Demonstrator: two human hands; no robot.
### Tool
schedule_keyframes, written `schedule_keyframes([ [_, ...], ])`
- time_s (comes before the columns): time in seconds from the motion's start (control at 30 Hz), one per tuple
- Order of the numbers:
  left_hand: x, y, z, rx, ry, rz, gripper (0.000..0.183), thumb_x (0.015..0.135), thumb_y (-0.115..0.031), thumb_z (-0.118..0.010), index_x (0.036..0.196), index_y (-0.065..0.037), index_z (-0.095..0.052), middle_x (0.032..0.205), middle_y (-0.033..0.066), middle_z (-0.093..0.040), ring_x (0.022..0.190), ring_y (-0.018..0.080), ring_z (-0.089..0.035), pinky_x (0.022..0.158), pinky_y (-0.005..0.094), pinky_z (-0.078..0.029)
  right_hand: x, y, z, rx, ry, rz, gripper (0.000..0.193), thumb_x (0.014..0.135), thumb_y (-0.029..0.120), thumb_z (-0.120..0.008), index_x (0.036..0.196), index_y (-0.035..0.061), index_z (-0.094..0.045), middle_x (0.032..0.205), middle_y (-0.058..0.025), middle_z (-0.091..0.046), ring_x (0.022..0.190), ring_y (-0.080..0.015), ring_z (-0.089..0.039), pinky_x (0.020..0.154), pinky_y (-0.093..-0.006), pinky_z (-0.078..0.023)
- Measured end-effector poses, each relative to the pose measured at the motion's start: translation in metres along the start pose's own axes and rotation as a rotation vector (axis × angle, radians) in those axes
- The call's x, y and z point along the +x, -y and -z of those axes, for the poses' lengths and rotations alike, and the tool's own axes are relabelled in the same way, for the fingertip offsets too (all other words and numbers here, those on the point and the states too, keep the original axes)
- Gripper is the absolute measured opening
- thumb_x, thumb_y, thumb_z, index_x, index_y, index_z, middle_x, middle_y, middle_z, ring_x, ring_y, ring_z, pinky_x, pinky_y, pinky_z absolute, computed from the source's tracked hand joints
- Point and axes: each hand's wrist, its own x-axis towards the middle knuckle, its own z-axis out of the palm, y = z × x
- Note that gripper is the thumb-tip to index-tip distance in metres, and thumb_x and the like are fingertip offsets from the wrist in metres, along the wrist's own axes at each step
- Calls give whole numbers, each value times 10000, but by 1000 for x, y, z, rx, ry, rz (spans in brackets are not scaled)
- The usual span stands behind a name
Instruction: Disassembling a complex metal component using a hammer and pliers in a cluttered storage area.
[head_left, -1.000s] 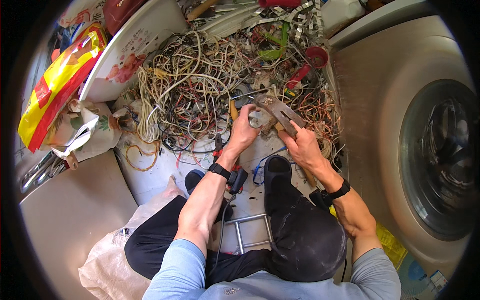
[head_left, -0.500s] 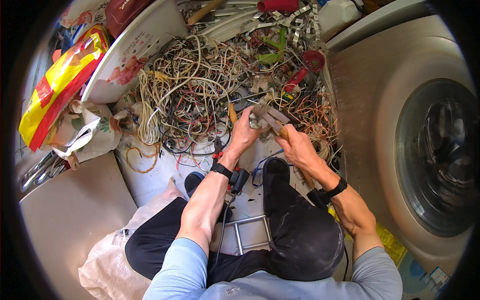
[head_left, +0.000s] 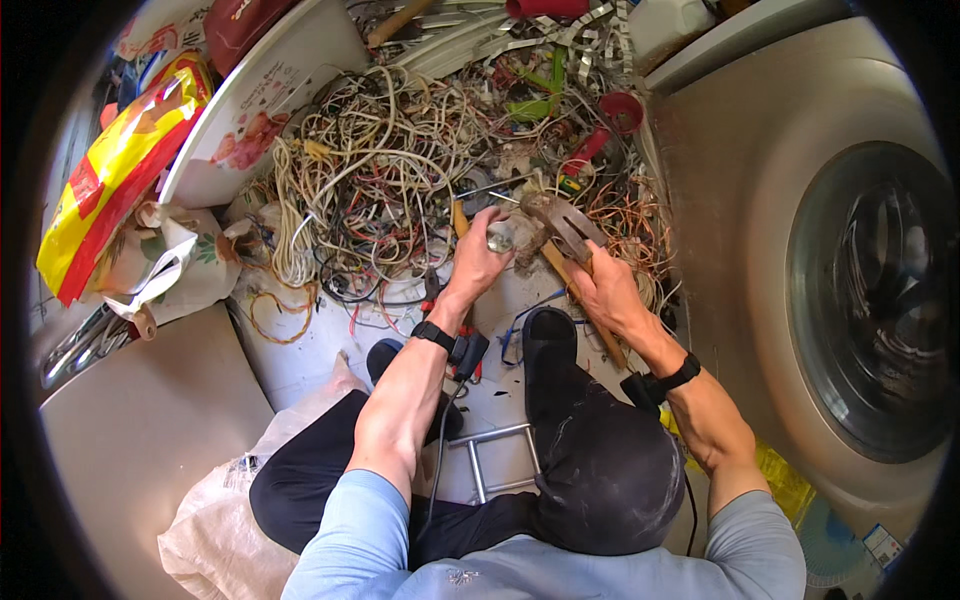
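Note:
My left hand (head_left: 478, 262) is closed around a small, shiny, rounded piece (head_left: 499, 239), metal or glass; I cannot tell which. My right hand (head_left: 610, 292) grips a claw hammer (head_left: 562, 220) close to its worn steel head. Its wooden handle (head_left: 606, 340) slants down toward my right knee. The hammer head is just right of the left fingers, above a rough grey-brown block (head_left: 528, 245). Below the left hand, partly covered by that forearm, are red-handled pliers (head_left: 431, 284).
A tangled heap of wires (head_left: 375, 170) spreads beyond my hands. A red funnel-like piece (head_left: 620, 115) lies in it. A front-loading washing machine (head_left: 730, 200) stands at right, a white tub (head_left: 215, 150) at left. A metal frame (head_left: 478, 470) sits between my legs.
The hammer head has turned and moved slightly right and up, with its claw now facing my right hand. My left hand has shifted a little left, showing more of the shiny piece.

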Motion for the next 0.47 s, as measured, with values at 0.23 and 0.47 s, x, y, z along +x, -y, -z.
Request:
schedule_keyframes([
  [0.23, -3, 4, 1, 54, -44, -151, 551, 752, -47, -831, 1259, -28, -615, 1170, 173, -678, 1144, 392, -640, 1001, 420, -517, -8, 2, -16, 0, -17, 46, 354, 1004, 190, -649, 1317, 33, -605, 879, -255, -664, 757, -413, -635, 685, -457, -531],
  [0.47, -1, 12, -4, 7, -27, -93, 562, 765, -89, -832, 1284, -55, -619, 1276, 192, -654, 1184, 386, -635, 1024, 415, -502, -1, -14, -27, -33, 124, -61, 370, 985, 281, -679, 1230, 39, -543, 959, -301, -712, 928, -512, -685, 792, -561, -550],
])
